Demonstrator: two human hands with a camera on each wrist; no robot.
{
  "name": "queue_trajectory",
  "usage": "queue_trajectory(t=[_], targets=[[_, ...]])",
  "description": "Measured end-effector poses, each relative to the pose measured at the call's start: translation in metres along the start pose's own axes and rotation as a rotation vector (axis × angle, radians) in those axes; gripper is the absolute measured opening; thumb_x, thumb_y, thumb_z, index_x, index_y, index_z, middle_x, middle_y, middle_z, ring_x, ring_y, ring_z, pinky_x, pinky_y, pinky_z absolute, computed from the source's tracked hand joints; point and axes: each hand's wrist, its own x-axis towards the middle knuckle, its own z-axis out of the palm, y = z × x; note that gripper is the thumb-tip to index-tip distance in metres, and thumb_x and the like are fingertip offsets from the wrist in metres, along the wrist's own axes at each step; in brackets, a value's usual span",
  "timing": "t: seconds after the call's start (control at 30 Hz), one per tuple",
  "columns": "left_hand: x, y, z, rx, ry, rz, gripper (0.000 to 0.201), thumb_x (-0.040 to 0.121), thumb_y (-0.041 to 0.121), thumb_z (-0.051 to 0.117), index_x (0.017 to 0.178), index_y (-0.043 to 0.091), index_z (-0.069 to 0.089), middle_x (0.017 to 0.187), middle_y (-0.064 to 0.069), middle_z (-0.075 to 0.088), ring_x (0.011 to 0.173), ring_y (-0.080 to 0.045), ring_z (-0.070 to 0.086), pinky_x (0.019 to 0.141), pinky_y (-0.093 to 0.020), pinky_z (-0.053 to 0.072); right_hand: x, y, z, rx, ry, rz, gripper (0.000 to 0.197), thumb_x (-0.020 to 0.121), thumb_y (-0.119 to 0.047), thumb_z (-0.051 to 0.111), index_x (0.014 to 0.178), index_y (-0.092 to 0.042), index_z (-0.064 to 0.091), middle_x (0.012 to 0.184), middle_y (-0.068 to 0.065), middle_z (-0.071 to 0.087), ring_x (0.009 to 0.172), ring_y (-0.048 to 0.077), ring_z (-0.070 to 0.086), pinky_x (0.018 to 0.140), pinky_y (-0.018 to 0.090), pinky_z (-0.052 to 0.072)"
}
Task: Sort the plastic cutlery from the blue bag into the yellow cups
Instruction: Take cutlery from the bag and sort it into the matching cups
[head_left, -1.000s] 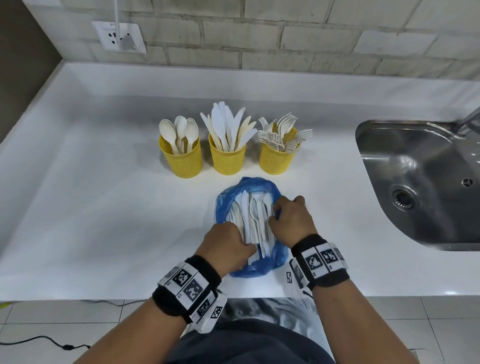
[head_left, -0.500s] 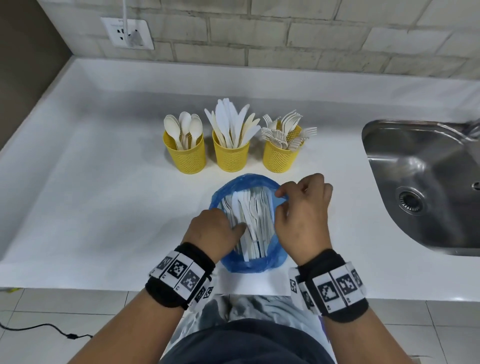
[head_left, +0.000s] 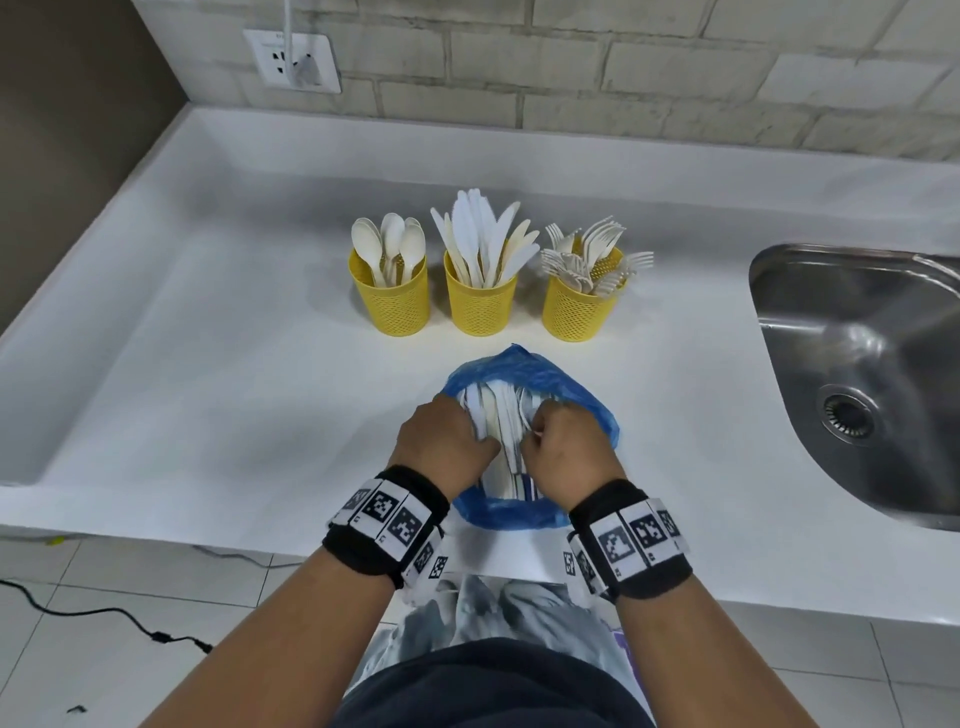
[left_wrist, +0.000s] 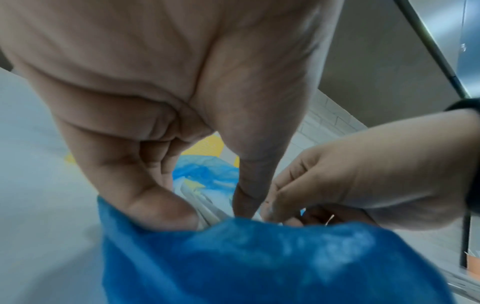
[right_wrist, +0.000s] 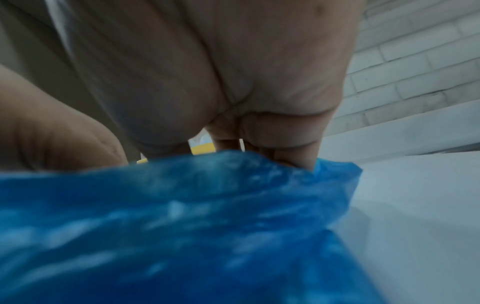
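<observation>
Lower centre of the head view: blue bag (head_left: 566, 384) on the white counter (head_left: 208, 395), mouth spread, white cutlery (head_left: 501, 415) inside. Left hand (head_left: 441, 447) and right hand (head_left: 563, 452) both in the bag, fingers curled around cutlery pieces. Above, three yellow cups (head_left: 478, 304) in a row: spoons, knives, forks. Sink (head_left: 862, 374) at right.

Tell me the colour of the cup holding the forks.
Yellow, with a perforated mesh wall; the fork cup shows best in the head view.
</observation>
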Motion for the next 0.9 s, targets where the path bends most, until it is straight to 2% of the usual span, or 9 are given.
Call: queue_trajectory(t=[0.03,0.1,0.2,0.27,0.33,0.43,0.6,0.73,0.9], targets=[[0.002,0.001,0.002,-0.016,0.025,-0.014,0.046,0.085,0.044,0.073,0.11,0.008,0.058,0.102,-0.005,0.066,0.101,-0.027,0.066,0.076,-0.029,0.047,0.003,-0.003,0.0,0.006,-0.007,0.001,0.02,0.098,-0.018,0.055,0.099,-0.001,0.064,0.101,0.015,0.066,0.094,0.028,0.064,0.071,0.027,0.036],[0.006,0.002,0.008,-0.017,0.051,-0.034,0.059,0.08,0.052,0.077,0.117,0.009,0.058,0.103,-0.002,0.067,0.097,-0.024,0.068,0.074,-0.029,0.048,0.01,-0.008,-0.001,0.01,-0.033,0.004,0.022,0.098,-0.023,0.057,0.101,-0.003,0.064,0.1,0.014,0.069,0.095,0.028,0.065,0.072,0.027,0.036],[0.011,0.002,0.01,-0.025,0.048,-0.061,0.048,0.081,0.049,0.076,0.105,0.011,0.058,0.093,-0.001,0.065,0.085,-0.023,0.064,0.069,-0.028,0.046,0.018,-0.015,-0.001,0.02,-0.065,0.015,0.025,0.097,-0.025,0.06,0.11,-0.003,0.062,0.107,0.014,0.07,0.103,0.03,0.065,0.076,0.028,0.041],[0.013,0.001,0.008,-0.029,0.056,-0.072,0.042,0.083,0.046,0.074,0.101,0.011,0.058,0.095,-0.004,0.067,0.085,-0.025,0.065,0.068,-0.029,0.046,0.022,-0.02,0.0,0.031,-0.089,0.018,0.026,0.096,-0.024,0.061,0.111,-0.003,0.062,0.107,0.015,0.07,0.103,0.031,0.065,0.078,0.03,0.044],[0.014,0.001,0.009,-0.033,0.065,-0.085,0.046,0.083,0.047,0.071,0.107,0.01,0.059,0.1,-0.005,0.067,0.091,-0.027,0.067,0.072,-0.032,0.05,0.026,-0.022,0.001,0.045,-0.122,0.039,0.019,0.096,-0.026,0.061,0.095,-0.006,0.061,0.095,0.012,0.067,0.092,0.03,0.064,0.073,0.03,0.042],[0.015,-0.001,0.012,-0.033,0.072,-0.105,0.056,0.084,0.05,0.068,0.12,0.008,0.056,0.115,-0.012,0.063,0.099,-0.03,0.067,0.078,-0.035,0.053,0.033,-0.021,0.002,0.085,-0.182,0.086,0.039,0.094,-0.031,0.063,0.063,-0.018,0.043,0.066,-0.002,0.051,0.075,0.022,0.054,0.068,0.03,0.038],[0.015,-0.014,0.014,0.022,0.058,-0.133,0.054,0.084,0.034,0.075,0.125,0.006,0.054,0.119,-0.014,0.065,0.106,-0.031,0.066,0.084,-0.036,0.053,0.038,-0.026,0.014,0.123,-0.233,0.086,0.047,0.094,-0.031,0.063,0.058,-0.02,0.036,0.058,-0.004,0.04,0.072,0.022,0.049,0.068,0.03,0.035],[0.008,-0.014,0.019,-0.015,0.063,-0.164,0.059,0.078,0.03,0.079,0.125,0.008,0.052,0.113,-0.011,0.067,0.101,-0.03,0.068,0.085,-0.037,0.056,0.035,-0.019,0.019,0.232,-0.249,0.11,0.045,0.092,-0.019,0.064,0.054,-0.017,0.041,0.055,-0.001,0.042,0.063,0.02,0.046,0.066,0.031,0.038],[0.005,-0.012,0.024,-0.147,0.058,-0.197,0.041,0.078,0.032,0.074,0.111,0.011,0.062,0.107,-0.007,0.069,0.095,-0.027,0.068,0.084,-0.038,0.058,0.031,-0.019,0.013,0.185,-0.268,0.078,0.044,0.094,-0.019,0.062,0.058,-0.02,0.035,0.059,-0.005,0.039,0.057,0.013,0.041,0.049,0.021,0.024]])
